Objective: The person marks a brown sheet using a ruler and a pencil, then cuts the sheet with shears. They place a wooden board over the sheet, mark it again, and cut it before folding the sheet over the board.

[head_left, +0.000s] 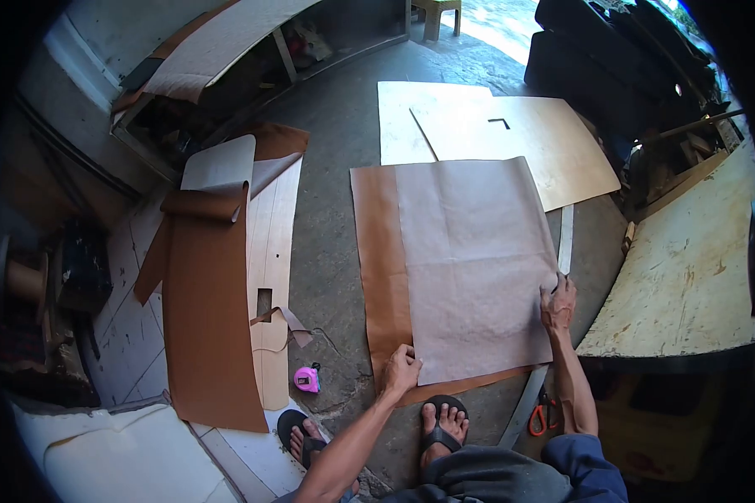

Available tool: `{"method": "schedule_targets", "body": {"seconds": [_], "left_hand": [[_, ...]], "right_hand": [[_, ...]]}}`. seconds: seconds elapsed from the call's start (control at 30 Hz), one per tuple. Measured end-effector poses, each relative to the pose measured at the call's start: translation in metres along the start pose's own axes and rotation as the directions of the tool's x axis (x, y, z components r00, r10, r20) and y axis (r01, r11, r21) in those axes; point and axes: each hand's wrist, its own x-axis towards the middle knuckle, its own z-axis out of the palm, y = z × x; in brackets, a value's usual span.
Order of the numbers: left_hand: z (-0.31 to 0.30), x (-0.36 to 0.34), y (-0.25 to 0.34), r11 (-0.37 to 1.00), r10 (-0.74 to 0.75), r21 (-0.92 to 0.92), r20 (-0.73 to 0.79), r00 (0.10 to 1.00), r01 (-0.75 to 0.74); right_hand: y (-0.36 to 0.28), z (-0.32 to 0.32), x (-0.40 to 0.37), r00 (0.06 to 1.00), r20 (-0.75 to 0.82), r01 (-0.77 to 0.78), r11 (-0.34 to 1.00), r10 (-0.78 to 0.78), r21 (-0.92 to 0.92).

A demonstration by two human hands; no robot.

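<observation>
A brown leatherette sheet point(383, 277) lies on the floor in front of me, with a layer showing its pale fabric backing point(478, 268) on top. My left hand point(403, 369) pinches the lower left edge of the pale layer, fingers closed. At its right edge, my right hand point(559, 303) has curled fingers gripping the material. A long metal straightedge point(524, 411) runs under the right side of the sheet and comes out beyond its far end. Scissors with orange handles point(544, 417) rest beside the straightedge, close to my right knee.
Left of me, more brown leatherette point(210, 310) drapes over a wooden panel point(270, 251) with a cutout. A pink tape measure point(307, 379) sits on the concrete. Thin boards point(554, 138) lie beyond the sheet. A worn pale board point(679, 277) stands at the right.
</observation>
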Motion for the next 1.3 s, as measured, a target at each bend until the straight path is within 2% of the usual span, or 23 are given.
{"method": "schedule_targets", "body": {"seconds": [0.07, 0.13, 0.17, 0.37, 0.53, 0.8, 0.87, 0.97, 1.03, 1.13, 1.2, 1.27, 1.3], "left_hand": [[-0.001, 0.001, -0.006, 1.0, -0.016, 0.016, 0.004, 1.0, 0.015], [0.001, 0.003, -0.012, 0.999, -0.037, 0.032, 0.01, 0.999, 0.036], [0.001, 0.005, -0.013, 0.998, -0.031, 0.054, 0.026, 0.999, 0.03], [-0.007, -0.001, 0.0, 0.991, -0.039, 0.132, 0.042, 0.998, 0.033], [-0.007, -0.013, 0.009, 0.981, -0.074, 0.185, 0.038, 0.997, 0.066], [-0.01, -0.009, 0.005, 0.962, -0.092, 0.26, 0.028, 0.995, 0.082], [-0.009, -0.005, 0.002, 0.963, -0.062, 0.266, 0.052, 0.997, 0.046], [-0.006, -0.003, 0.003, 0.964, -0.105, 0.253, 0.092, 0.99, 0.079], [-0.008, -0.002, 0.0, 0.964, -0.142, 0.237, 0.084, 0.986, 0.118], [-0.008, -0.004, -0.003, 0.956, -0.061, 0.289, 0.064, 0.996, 0.04], [-0.012, -0.007, 0.007, 0.948, -0.103, 0.311, 0.094, 0.99, 0.069], [-0.009, -0.006, 0.004, 0.95, -0.101, 0.303, 0.077, 0.992, 0.073], [-0.008, -0.006, 0.004, 0.952, -0.102, 0.295, 0.06, 0.993, 0.08]], "right_hand": [[-0.022, 0.007, -0.019, 0.982, 0.053, 0.174, 0.979, -0.18, 0.103], [-0.037, 0.015, -0.035, 0.97, 0.116, 0.194, 0.97, -0.212, 0.146], [-0.039, 0.02, -0.036, 0.964, 0.137, 0.215, 0.971, -0.228, 0.104], [-0.04, 0.021, -0.036, 0.968, 0.104, 0.217, 0.971, -0.227, 0.102], [-0.031, 0.018, -0.037, 0.96, 0.175, 0.205, 0.974, -0.219, 0.094], [-0.026, 0.012, -0.029, 0.958, 0.174, 0.213, 0.971, -0.229, 0.109], [-0.007, 0.012, -0.025, 0.976, 0.093, 0.183, 0.971, -0.199, 0.156], [0.025, -0.009, -0.015, 0.998, -0.006, 0.059, 0.996, -0.059, 0.073], [0.034, -0.026, -0.007, 0.987, 0.147, -0.053, 0.998, 0.058, -0.037], [0.064, -0.008, -0.006, 0.997, 0.054, -0.05, 0.996, 0.054, -0.07], [0.066, -0.013, -0.004, 0.966, 0.183, -0.192, 0.981, 0.181, 0.039], [0.072, -0.01, -0.002, 0.951, 0.196, -0.26, 0.961, 0.238, 0.094], [0.073, -0.011, 0.0, 0.956, 0.196, -0.243, 0.965, 0.22, 0.103]]}}
